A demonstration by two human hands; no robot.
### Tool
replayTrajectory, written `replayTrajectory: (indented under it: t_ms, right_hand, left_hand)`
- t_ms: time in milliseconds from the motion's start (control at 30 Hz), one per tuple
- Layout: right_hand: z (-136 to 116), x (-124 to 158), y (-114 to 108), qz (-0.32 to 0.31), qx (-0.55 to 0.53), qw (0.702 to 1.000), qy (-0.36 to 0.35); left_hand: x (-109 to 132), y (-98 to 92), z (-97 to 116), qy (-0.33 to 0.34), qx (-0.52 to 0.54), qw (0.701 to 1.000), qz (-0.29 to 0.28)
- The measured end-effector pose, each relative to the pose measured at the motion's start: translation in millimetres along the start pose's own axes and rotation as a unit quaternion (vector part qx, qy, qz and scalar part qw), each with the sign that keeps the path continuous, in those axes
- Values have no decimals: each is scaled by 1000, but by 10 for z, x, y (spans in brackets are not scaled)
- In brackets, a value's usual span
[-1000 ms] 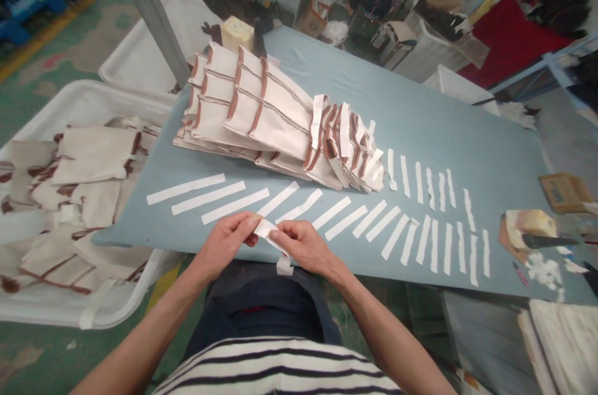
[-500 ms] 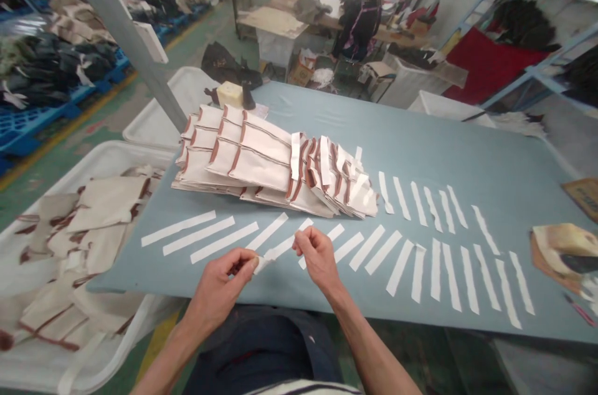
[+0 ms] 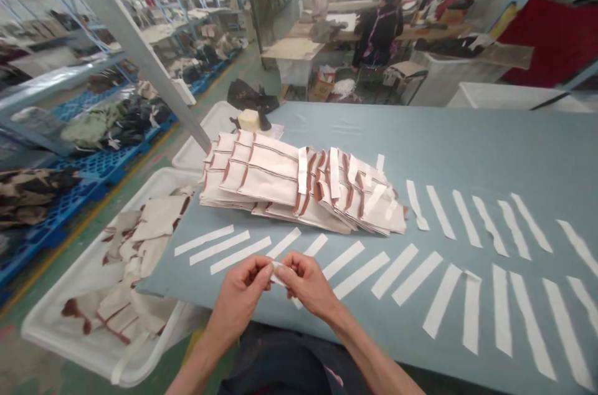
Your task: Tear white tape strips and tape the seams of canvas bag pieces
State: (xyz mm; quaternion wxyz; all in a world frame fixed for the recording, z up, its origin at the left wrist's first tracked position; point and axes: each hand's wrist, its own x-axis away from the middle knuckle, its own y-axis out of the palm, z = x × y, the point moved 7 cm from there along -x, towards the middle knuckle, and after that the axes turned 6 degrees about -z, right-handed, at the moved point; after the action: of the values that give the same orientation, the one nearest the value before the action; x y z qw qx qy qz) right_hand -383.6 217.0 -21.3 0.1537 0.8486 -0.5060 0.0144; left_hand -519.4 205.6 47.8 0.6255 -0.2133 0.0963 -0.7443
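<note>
My left hand (image 3: 243, 292) and my right hand (image 3: 307, 283) meet above the near edge of the blue-green table (image 3: 341, 127). Both pinch a small white strip (image 3: 279, 271), mostly hidden by the fingers. Around them on the table lie several loose white strips, including a slanted white strip (image 3: 240, 255) to the left and another white strip (image 3: 362, 275) to the right. Behind the hands rests a pile of cream fabric pieces (image 3: 273, 178) with brown edges. White strips lie across the pile's right half.
A white bin (image 3: 35, 326) holding cream and brown fabric pieces stands left of the table. A grey metal post (image 3: 140, 40) rises at the table's left. A yellow block (image 3: 249, 120) and dark cloth (image 3: 250, 95) sit at the back left. A person (image 3: 380, 27) sits beyond.
My hands have come together; before, they were apart, the left pinching the white strip. The view has tilted up and shifted, showing more of the workshop.
</note>
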Motion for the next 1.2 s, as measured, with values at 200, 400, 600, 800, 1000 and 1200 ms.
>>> replayTrajectory:
  t_ms: [200,400,600,800,1000,1200]
  right_hand:
    - [-40,39,-107,34,82,996,4]
    - [-113,14,-134,89,241,966,-36]
    - [117,-73,-208,164,218,962,24]
    - [403,-98,-127,215,99,970,62]
    - [438,-92,65,225,70,969,67]
    - [558,102,-59,272,27,960,66]
  left_hand:
    - [-24,40,-45,10,-73,997,14]
    - [-188,-20,-260,33,-187,981,-35]
    - [-430,-510,-428,27,-246,969,-19]
    - [-1153,-1210,-92,71,-205,975,47]
    - [-2376,-1357,133,20,-248,968,42]
    - [-2976,-1240,258,-66,-220,973,21]
